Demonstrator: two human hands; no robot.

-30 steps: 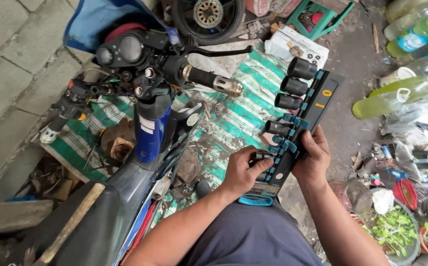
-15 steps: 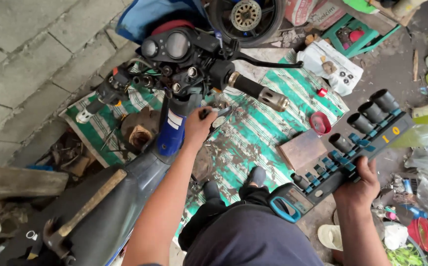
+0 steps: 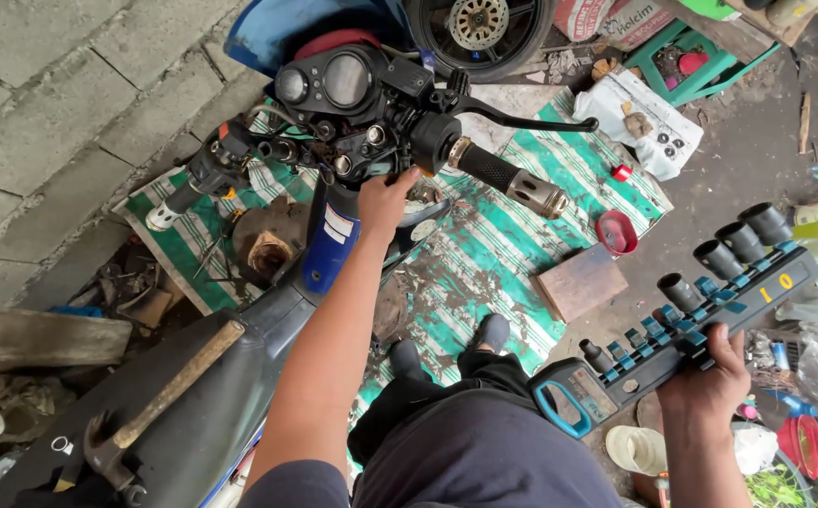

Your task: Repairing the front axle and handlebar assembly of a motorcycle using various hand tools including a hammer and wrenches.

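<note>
Probably a roadside motorcycle repair workshop, stripped motorcycle [image 3: 334, 188], socket rail [image 3: 682, 329], hammer [image 3: 160, 400], wheel [image 3: 480, 28], littered ground

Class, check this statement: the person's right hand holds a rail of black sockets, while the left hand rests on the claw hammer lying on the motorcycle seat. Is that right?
Not quite. The head view shows the left hand up at the steering head, just below the handlebar, not on the claw hammer, which lies untouched on the seat. The right hand does hold the socket rail.
</note>
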